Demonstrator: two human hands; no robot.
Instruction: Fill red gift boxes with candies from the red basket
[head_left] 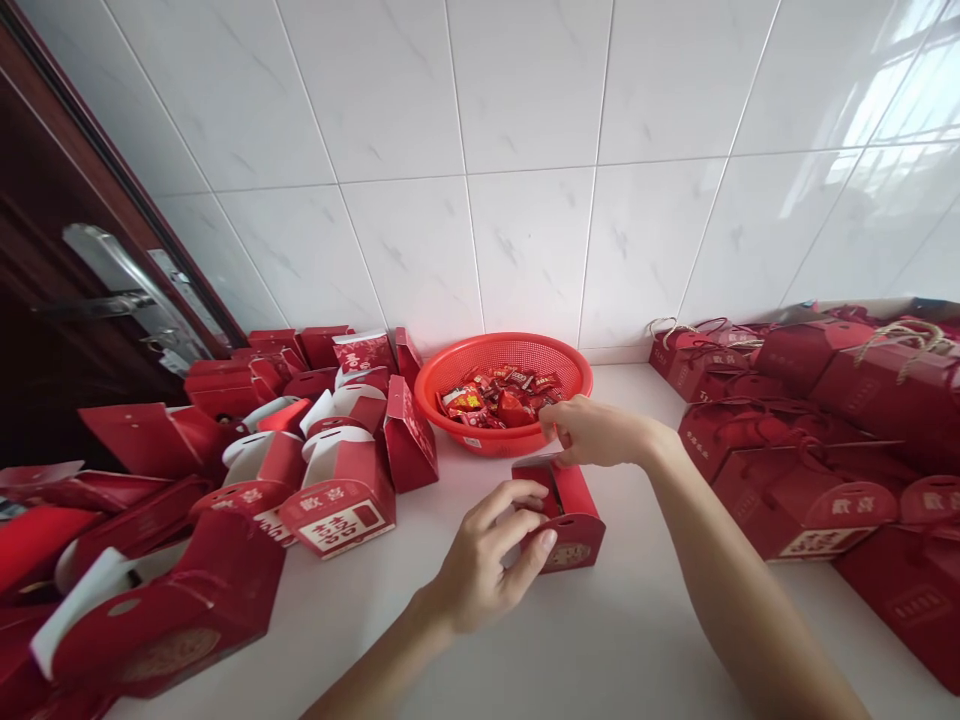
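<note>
A small red gift box [571,553] stands open at the top on the white surface. My left hand [491,560] holds its left side and front flap, the thumb at the front and the fingers over the edge. My right hand [581,430] hangs above the box's back edge, beside the rim of a red plastic basket [499,442]. Its fingers are curled downward, and whatever they may hold is hidden. Wrapped candies [514,405] in mostly red wrappers lie in the basket.
Open red boxes [341,500] crowd the left side, near a dark door with a metal handle [127,275]. Closed red boxes with cords [806,500] are piled at the right. A white tiled wall [525,240] rises behind the basket.
</note>
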